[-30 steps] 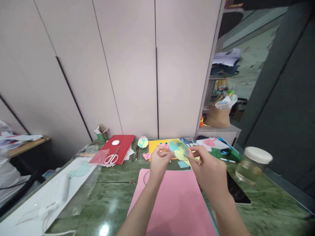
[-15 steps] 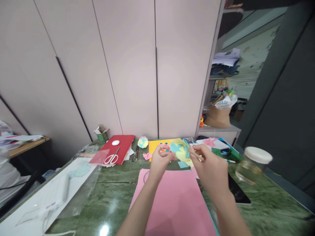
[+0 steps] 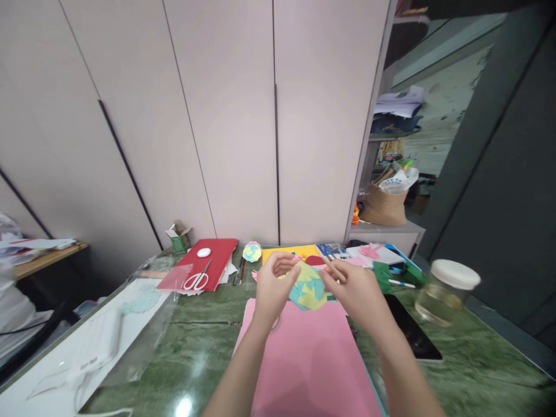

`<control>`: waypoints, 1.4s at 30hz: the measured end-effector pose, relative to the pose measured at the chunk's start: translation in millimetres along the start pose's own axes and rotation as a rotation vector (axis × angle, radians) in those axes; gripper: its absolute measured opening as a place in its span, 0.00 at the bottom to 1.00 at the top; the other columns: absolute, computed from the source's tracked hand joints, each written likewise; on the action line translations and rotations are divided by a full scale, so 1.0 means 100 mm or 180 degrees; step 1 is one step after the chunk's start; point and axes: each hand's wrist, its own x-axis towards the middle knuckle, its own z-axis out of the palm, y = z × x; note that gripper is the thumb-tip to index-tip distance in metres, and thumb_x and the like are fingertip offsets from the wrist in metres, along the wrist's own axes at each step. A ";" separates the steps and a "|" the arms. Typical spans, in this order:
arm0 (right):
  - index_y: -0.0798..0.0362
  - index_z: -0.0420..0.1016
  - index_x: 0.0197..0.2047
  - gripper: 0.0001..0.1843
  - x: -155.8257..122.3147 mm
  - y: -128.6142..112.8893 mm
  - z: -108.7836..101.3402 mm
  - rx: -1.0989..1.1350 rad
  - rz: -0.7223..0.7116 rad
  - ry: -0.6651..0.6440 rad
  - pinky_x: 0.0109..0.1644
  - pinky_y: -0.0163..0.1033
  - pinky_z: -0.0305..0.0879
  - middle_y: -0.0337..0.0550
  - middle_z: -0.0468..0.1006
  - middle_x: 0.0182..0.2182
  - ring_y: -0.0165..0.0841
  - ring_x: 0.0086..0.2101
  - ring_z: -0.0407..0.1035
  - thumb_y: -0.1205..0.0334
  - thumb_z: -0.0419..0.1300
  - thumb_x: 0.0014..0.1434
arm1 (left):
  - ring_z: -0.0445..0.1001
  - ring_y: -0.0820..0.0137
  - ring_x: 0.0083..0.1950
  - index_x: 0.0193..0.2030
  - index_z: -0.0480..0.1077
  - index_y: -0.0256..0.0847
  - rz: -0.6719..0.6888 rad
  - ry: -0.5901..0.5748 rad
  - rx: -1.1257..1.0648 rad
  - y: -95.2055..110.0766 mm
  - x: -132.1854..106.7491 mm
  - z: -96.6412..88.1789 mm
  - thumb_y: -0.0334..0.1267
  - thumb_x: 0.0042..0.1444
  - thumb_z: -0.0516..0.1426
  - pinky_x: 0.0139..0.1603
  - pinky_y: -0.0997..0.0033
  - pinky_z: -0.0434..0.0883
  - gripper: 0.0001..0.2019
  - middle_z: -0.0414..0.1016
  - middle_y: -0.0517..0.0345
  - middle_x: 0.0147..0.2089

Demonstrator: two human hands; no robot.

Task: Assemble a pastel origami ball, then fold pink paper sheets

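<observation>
A roundish folded paper piece (image 3: 308,289), patterned in yellow and teal, is held up over the far end of the pink paper sheets (image 3: 310,359). My left hand (image 3: 275,284) pinches its left edge, fingers curled behind the thumb. At the right edge, my right hand (image 3: 351,286) grips the same piece with thumb and forefinger. A thin beige stick (image 3: 334,269) also lies across those right fingers; its kind is unclear. Part of a thin grey ring shows on the pink sheets beside my left wrist. Small pink and blue paper bits behind the hands are partly hidden.
White scissors (image 3: 196,281) and a white round lid (image 3: 204,252) lie on a red folder (image 3: 219,260). A similar round paper piece (image 3: 252,252) rests at the back. To the right are a dark tablet (image 3: 414,330) and a white-lidded jar (image 3: 447,292) of liquid. Cabinet doors stand behind.
The paper piece has come down and turned, so its patterned face shows more fully. My right hand has shifted left, and both hands are closer together.
</observation>
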 end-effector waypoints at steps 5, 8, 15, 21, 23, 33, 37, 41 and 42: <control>0.50 0.69 0.28 0.17 0.00 -0.02 -0.06 0.0262 0.0075 -0.0281 0.29 0.33 0.55 0.36 0.74 0.23 0.29 0.24 0.66 0.47 0.50 0.58 | 0.73 0.72 0.33 0.36 0.65 0.40 0.0127 0.0087 0.0192 0.05 -0.01 -0.05 0.32 0.50 0.58 0.36 0.73 0.68 0.07 0.72 0.60 0.29; 0.49 0.70 0.33 0.20 0.01 0.01 -0.10 0.0099 0.0062 -0.0247 0.31 0.34 0.55 0.38 0.75 0.26 0.31 0.27 0.67 0.47 0.44 0.62 | 0.72 0.72 0.35 0.35 0.67 0.40 0.0366 -0.0023 0.0610 0.11 -0.06 -0.08 0.33 0.53 0.56 0.37 0.73 0.68 0.02 0.72 0.59 0.32; 0.50 0.64 0.22 0.23 0.01 0.06 -0.04 -0.0698 -0.0005 -0.0528 0.26 0.34 0.48 0.37 0.70 0.18 0.30 0.21 0.62 0.48 0.44 0.62 | 0.71 0.70 0.41 0.35 0.73 0.43 0.0884 -0.0293 0.1298 0.19 -0.15 -0.08 0.30 0.57 0.51 0.43 0.71 0.66 0.09 0.75 0.58 0.38; 0.49 0.70 0.25 0.21 -0.01 0.05 -0.11 -0.0467 -0.0253 -0.0480 0.26 0.34 0.51 0.37 0.73 0.20 0.31 0.21 0.65 0.49 0.46 0.61 | 0.72 0.68 0.41 0.38 0.74 0.45 0.0910 -0.0346 0.1391 0.19 -0.12 -0.10 0.30 0.57 0.51 0.44 0.70 0.66 0.11 0.75 0.57 0.38; 0.48 0.73 0.27 0.20 -0.01 0.05 -0.13 -0.0393 -0.0294 -0.0426 0.26 0.34 0.53 0.39 0.75 0.23 0.31 0.23 0.66 0.49 0.47 0.61 | 0.72 0.68 0.41 0.38 0.75 0.45 0.0896 -0.0369 0.1382 0.19 -0.12 -0.11 0.30 0.57 0.52 0.44 0.69 0.66 0.11 0.76 0.57 0.38; 0.48 0.75 0.29 0.19 -0.03 0.05 -0.17 -0.0348 -0.0294 -0.0402 0.28 0.34 0.55 0.41 0.77 0.27 0.33 0.27 0.69 0.49 0.48 0.60 | 0.72 0.68 0.41 0.41 0.75 0.45 0.0840 -0.0526 0.1331 0.20 -0.12 -0.13 0.32 0.56 0.52 0.44 0.70 0.66 0.11 0.76 0.57 0.39; 0.49 0.71 0.25 0.19 -0.03 0.04 -0.19 -0.0484 -0.0336 -0.0495 0.26 0.34 0.53 0.37 0.74 0.21 0.31 0.23 0.66 0.50 0.48 0.61 | 0.72 0.68 0.42 0.42 0.75 0.45 0.0755 -0.0586 0.1309 0.19 -0.11 -0.13 0.30 0.56 0.52 0.45 0.70 0.67 0.13 0.76 0.56 0.40; 0.49 0.71 0.24 0.19 -0.04 0.03 -0.21 -0.0472 -0.0373 -0.0469 0.27 0.34 0.55 0.38 0.75 0.23 0.31 0.25 0.67 0.50 0.49 0.60 | 0.73 0.67 0.42 0.41 0.75 0.46 0.0737 -0.0570 0.1347 0.21 -0.11 -0.12 0.31 0.55 0.54 0.44 0.68 0.67 0.11 0.76 0.57 0.39; 0.49 0.71 0.24 0.19 -0.04 0.03 -0.21 -0.0482 -0.0366 -0.0465 0.28 0.34 0.55 0.38 0.75 0.23 0.31 0.26 0.67 0.50 0.49 0.60 | 0.73 0.67 0.41 0.39 0.76 0.45 0.0730 -0.0568 0.1365 0.22 -0.11 -0.12 0.31 0.54 0.54 0.44 0.68 0.67 0.10 0.77 0.57 0.38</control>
